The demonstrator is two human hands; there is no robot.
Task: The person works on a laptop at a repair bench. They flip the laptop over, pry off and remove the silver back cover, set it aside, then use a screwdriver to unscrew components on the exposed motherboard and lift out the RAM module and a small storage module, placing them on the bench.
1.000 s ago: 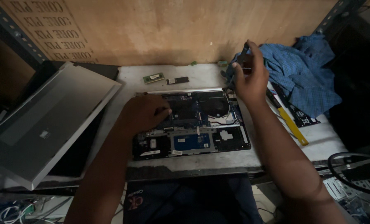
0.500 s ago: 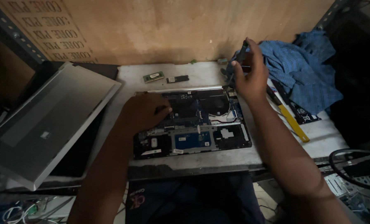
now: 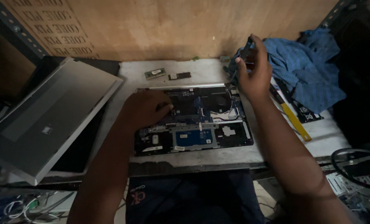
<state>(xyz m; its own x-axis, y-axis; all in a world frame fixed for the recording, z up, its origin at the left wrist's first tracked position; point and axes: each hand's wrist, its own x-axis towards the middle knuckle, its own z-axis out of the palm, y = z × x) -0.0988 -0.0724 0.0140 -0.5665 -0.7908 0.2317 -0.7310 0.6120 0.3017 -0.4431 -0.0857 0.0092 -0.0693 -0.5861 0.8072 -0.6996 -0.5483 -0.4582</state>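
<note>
An opened laptop base [image 3: 201,137] lies on the white bench with its circuit boards and fan exposed. My left hand [image 3: 145,108] rests on the base's left part, fingers curled down on the board near the middle. My right hand [image 3: 253,70] is raised above the base's far right corner, pinching a small dark object that I cannot identify, close to the blue cloth [image 3: 305,70].
A grey laptop cover [image 3: 44,120] leans tilted at the left. A green memory module [image 3: 155,74] and a small dark card [image 3: 179,76] lie behind the base. A yellow-handled tool [image 3: 295,122] sits at the right. A wooden board forms the back wall.
My right hand has shifted slightly with the small object still pinched in it. My left hand stays on the board.
</note>
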